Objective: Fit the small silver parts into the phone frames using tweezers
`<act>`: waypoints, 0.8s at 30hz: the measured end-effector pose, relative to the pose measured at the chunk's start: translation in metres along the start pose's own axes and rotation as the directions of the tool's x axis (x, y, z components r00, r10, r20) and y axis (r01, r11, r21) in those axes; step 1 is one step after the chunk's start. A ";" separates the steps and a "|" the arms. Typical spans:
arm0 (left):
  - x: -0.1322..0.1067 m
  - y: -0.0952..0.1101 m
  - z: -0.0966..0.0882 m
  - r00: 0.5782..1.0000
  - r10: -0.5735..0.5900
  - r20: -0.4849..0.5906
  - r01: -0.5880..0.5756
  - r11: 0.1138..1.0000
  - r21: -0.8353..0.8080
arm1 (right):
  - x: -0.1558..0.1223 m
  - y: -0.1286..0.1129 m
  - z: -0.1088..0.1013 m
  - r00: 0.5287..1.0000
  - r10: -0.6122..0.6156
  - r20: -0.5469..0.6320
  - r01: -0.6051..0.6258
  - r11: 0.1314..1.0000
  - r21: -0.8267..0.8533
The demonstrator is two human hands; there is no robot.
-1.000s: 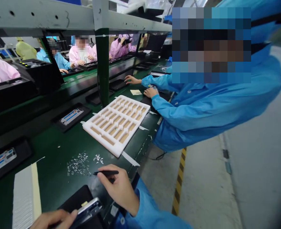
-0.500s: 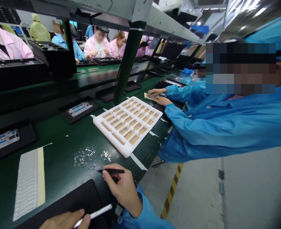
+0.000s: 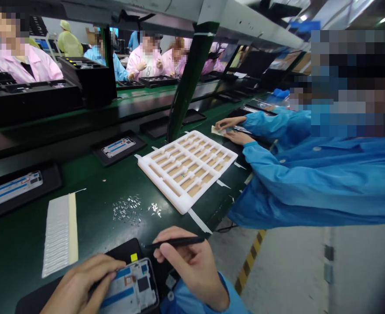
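- Right hand (image 3: 192,272): fingers (image 3: 162,253) pinched together on slim black tweezers (image 3: 175,243), tips angled left, toward the phone frame, a hold that looks set for fine work
- Left hand (image 3: 77,288): fingers (image 3: 105,266) curled over the left edge of a phone frame (image 3: 130,288), clamping it, apparently to keep it from shifting under the tweezers
- The phone frame lies face-up on a black mat (image 3: 123,249), near the bottom of the view, its blue labels showing
- Just beyond the mat, tiny silvery parts (image 3: 127,209) lie scattered on the green surface (image 3: 90,222), within easy reach of the tweezers, with open green between
- Further on, a white foam tray (image 3: 162,183) sits angled near the surface's edge
- To the left lies a white paper strip (image 3: 59,235); black trays hold more phone frames (image 3: 118,147)
- Across the foam tray, a co-worker's hands (image 3: 234,131) work separately
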State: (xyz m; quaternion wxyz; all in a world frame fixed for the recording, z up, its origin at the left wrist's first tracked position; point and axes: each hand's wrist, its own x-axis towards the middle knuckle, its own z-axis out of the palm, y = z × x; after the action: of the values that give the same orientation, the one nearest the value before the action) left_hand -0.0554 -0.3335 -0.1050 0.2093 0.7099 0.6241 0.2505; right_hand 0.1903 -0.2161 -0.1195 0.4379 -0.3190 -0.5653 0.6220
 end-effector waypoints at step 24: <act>0.014 0.006 0.009 0.918 -0.313 0.244 0.360 0.915 -0.180 | -0.009 0.008 0.031 0.984 0.030 0.174 0.025 0.952 -0.306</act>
State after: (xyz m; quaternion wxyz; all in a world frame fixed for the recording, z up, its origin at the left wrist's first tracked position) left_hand -0.0434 -0.3207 -0.1071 0.3918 0.5859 0.6800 0.2019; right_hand 0.1644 -0.2370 -0.1233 0.3304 -0.3273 -0.6914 0.5529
